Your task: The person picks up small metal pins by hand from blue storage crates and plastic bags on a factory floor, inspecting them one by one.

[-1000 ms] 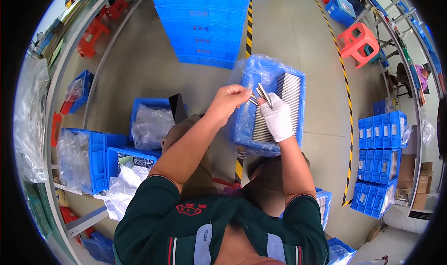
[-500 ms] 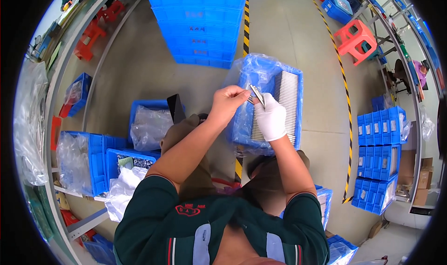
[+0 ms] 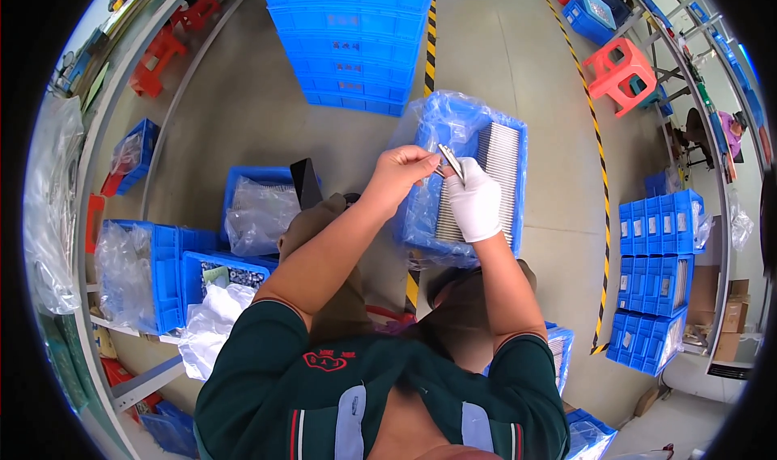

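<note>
My right hand, in a white glove, grips a few thin, flat metal pieces that stick out past its fingers. Beside it my bare left hand is closed, thumb and forefinger pinched at the near side of these pieces. Whatever lies between those fingertips is too small to make out. Both hands are above a blue plastic bin lined with clear plastic film. Rows of upright, tightly stacked flat metal parts fill the bin's right and near portions, partly hidden under the right hand.
Ahead rises a tall stack of blue crates. At left are a film-covered bin, a black phone-like slab, and a bin of small metal parts beside white crumpled sheeting. Blue crates and a red stool stand right.
The right hand and the metal pieces have shifted very slightly to the right. The left hand keeps its pinch, and the whole view has tilted a little.
</note>
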Demonstrator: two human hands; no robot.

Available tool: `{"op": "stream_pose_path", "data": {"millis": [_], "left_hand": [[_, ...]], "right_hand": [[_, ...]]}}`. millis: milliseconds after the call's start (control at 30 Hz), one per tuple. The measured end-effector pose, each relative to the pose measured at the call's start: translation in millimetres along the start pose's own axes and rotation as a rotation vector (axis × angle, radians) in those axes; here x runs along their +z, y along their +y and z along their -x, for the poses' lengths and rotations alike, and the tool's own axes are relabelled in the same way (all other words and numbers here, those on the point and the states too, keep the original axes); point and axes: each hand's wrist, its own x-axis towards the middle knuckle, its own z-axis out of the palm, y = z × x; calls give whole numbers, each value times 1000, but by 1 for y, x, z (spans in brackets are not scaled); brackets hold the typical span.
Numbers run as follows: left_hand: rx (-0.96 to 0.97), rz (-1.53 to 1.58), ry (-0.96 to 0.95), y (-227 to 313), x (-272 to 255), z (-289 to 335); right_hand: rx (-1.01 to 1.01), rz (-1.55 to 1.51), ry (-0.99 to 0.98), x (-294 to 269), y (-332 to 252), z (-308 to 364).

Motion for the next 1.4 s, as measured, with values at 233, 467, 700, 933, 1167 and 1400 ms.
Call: {"op": "stream_pose_path", "data": {"millis": [233,467,700,933,1167,1400], "left_hand": [[-56,139,-27,17,-7,-5],[-131,163,-126,13,-12,-5],[-13,-41,-172,19,-8,4],[-14,13,-22,30,-13,1],[-46,22,-125,27,-16,4],[-1,44,-51,20,-12,3]], "right_hand": [[505,-917,-370,-8,14,-3],[578,-1001,-466,-19,4,-4],[624,-1128,-519,-20,2,-3],[619,-1085,-591,-19,1,-5],[539,-817,-522,-13,4,-2],[411,-550,-327,-5,5,0]]}}
